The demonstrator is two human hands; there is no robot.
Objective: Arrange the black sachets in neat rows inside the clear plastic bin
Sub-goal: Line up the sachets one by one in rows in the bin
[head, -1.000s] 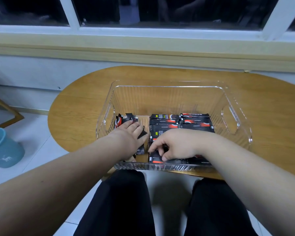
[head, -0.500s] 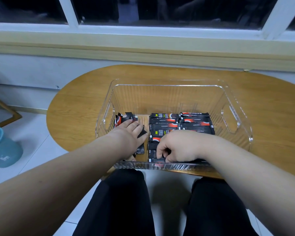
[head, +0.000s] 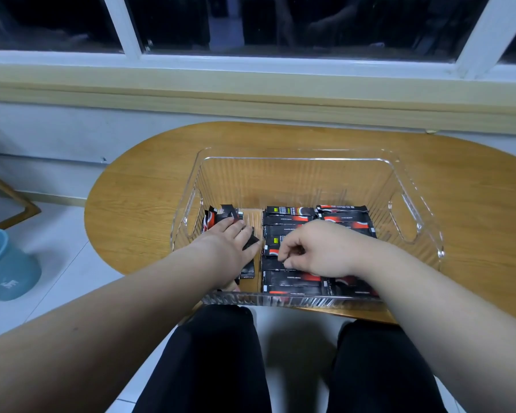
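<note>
Obs. Clear plastic bin (head: 295, 158) stood on the wooden table (head: 149, 186), its near wall at the table edge above the person's knees. Black sachets lay flat on the bin floor in two tidy columns, the middle column (head: 289, 217) and the right column (head: 344, 216), touching side by side. A loose heap (head: 212, 217) sat against the left wall, some sachets tilted or on edge.

Left hand (head: 230, 242): fingers straight and together, palm down, resting on the loose heap and gripping nothing. Right hand (head: 319, 248): fingers curled, thumb and fingertips (head: 282, 257) closed on the edge of the pinched sachet (head: 269, 252) in the middle column. Whether that sachet was lifted or only nudged could not be told.

Handling (judgement): thin, light, flexible foil strips, probably slick and apt to slide over one another. They bend but are not fragile. Best taken by a short end or a long edge between thumb and finger, then pressed flat with the palm to square up the row.

Markings: red swoosh on black, a small yellow-green patch and lines of pale print at one end. The text was too small to read and no brand name was legible
</note>
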